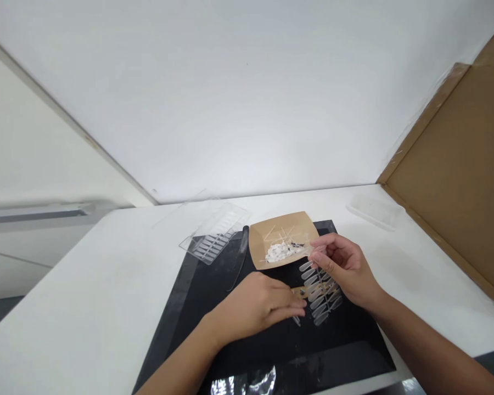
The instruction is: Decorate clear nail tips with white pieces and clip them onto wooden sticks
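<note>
Translucent, slender nail tips (315,294)

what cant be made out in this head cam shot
- Head view: tan strip, partly hidden by the left hand.
- Head view: what the right hand pinches, if anything; too blurred.
- Head view: white bits, individually too small.
- Head view: black mat, near-left corner cut by the bottom edge.

Right hand (341,266) pinched at upper end of sprue of clear nail tips (321,296), over black mat (201,291). Left hand (259,304) at sprue's left side, fingers bunched; grip unclear. Cardboard tray (258,235) just beyond, white scraps (280,251) inside. Curved black strip (242,250) beside tray; clear box (206,229) farther left. White counter (86,307) beneath.
</note>
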`<action>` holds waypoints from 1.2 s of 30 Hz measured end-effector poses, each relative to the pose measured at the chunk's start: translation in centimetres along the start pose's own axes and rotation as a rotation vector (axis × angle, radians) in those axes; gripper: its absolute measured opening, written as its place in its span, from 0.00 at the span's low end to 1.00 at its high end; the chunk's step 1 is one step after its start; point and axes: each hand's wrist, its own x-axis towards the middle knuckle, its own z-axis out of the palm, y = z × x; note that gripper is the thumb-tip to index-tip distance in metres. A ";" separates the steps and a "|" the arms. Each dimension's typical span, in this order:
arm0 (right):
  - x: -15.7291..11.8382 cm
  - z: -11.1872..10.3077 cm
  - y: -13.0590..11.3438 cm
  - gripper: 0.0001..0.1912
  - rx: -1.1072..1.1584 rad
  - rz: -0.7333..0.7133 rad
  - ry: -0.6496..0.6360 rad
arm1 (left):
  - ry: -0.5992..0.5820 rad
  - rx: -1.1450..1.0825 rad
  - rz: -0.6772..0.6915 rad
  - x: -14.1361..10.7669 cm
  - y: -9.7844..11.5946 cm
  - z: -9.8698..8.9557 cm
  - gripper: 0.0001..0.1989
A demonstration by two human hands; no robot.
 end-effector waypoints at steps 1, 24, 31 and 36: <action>0.0 0.0 0.0 0.11 0.004 0.002 -0.009 | 0.051 0.020 -0.007 0.0 -0.1 -0.1 0.10; -0.7 0.9 0.4 0.12 -0.050 0.029 -0.160 | 0.507 -0.642 -0.307 -0.1 -1.2 1.7 0.16; -0.7 0.8 0.4 0.10 -0.063 0.022 -0.215 | 0.488 -0.621 -0.249 0.1 -1.2 1.6 0.10; -0.7 0.7 0.6 0.10 -0.035 0.039 -0.233 | 0.488 -0.559 -0.187 0.2 -0.9 1.2 0.07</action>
